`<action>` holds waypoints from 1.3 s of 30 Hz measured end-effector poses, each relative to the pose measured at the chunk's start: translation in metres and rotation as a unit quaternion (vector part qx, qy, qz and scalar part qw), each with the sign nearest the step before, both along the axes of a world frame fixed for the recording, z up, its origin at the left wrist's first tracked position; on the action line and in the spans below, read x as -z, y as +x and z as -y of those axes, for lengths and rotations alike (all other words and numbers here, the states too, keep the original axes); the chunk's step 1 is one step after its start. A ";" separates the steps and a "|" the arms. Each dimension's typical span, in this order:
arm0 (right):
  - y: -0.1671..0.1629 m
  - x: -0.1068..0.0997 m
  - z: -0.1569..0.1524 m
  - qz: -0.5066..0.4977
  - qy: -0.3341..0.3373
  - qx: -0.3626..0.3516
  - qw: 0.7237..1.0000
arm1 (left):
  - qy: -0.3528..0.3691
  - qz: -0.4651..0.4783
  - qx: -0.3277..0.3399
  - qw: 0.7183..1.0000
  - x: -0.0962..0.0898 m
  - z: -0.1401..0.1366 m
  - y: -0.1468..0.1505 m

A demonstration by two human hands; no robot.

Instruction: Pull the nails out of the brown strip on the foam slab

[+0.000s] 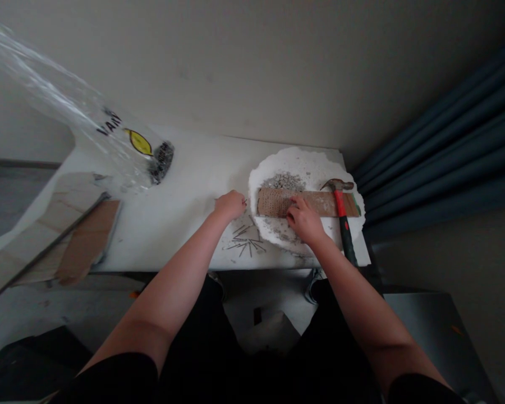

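My left hand is closed just left of a ragged white slab, with the thin dark tip of what looks like a nail at its fingertips. Below it, several loose nails lie scattered on the white table. My right hand rests on a brown wooden board dotted with small holes. Its fingers are bent together against the board, and whatever they pinch is hidden. The board lies across the white slab. A claw hammer with a red and black handle lies across the board's right part.
Grey crumbs cover part of the slab behind the board. A clear plastic bag with dark contents stands at the left. Cardboard pieces and a dark rod lie on the table's left end. A blue curtain hangs at the right.
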State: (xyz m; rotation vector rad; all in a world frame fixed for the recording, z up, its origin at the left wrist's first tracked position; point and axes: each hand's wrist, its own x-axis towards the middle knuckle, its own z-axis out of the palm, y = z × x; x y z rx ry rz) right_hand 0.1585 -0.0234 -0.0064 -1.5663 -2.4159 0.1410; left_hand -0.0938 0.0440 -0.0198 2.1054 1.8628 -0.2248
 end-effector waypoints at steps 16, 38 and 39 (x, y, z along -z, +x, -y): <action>-0.004 0.001 0.001 0.005 -0.019 0.004 1.000 | -0.003 -0.019 0.021 1.000 0.003 0.000 0.003; 0.010 -0.019 -0.002 -0.305 -0.003 0.032 0.952 | -0.113 -0.044 0.043 0.992 0.000 0.000 -0.006; 0.008 -0.019 0.000 -0.309 -0.007 0.026 0.951 | -0.075 -0.020 0.031 0.997 -0.003 0.000 -0.007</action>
